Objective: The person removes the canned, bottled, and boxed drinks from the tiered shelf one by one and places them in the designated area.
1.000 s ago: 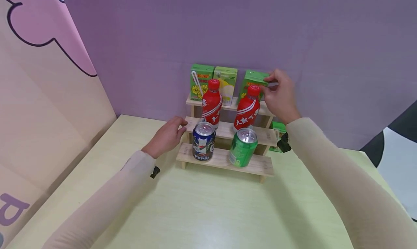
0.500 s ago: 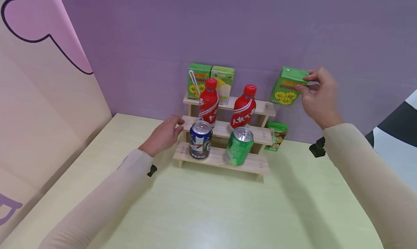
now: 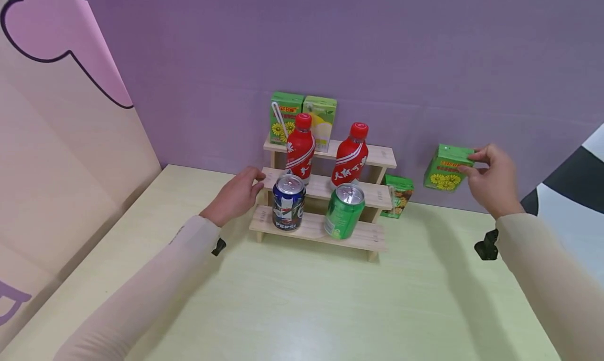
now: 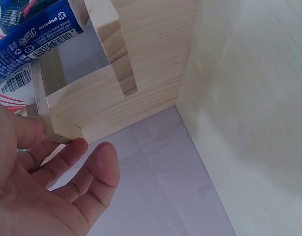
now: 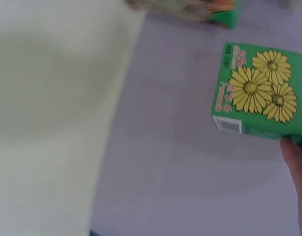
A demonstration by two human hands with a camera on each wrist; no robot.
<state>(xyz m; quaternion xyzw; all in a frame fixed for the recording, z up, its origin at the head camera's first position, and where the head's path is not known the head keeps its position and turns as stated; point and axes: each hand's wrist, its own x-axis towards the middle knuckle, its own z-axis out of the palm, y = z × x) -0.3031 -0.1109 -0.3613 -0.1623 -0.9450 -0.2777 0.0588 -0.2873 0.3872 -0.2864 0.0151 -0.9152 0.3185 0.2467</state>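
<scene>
A dark-blue metal Pepsi can [image 3: 289, 206] and a green metal can [image 3: 345, 213] are set apart. Behind them are placed a red-capped red bottle [image 3: 300, 152] and a matching red bottle [image 3: 349, 157]. A green flower-printed carton [image 3: 276, 128] and a pale-green carton [image 3: 324, 117] are partly hidden by the first bottle. A green-and-brown carton [image 3: 401, 197] is stood on the pale tabletop [image 3: 283, 303].

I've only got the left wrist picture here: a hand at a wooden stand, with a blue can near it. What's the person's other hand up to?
Observer: The right hand is holding a green carton in the air, to the right of the wooden stand.
Visitor: Ooh, I can't see that at all. Any picture on it?
Observer: Yes, the right wrist view shows three yellow flowers printed on one side.
Visitor: And is my blue can alone on its shelf?
Observer: No, a green can stands on that bottom shelf too.
</scene>
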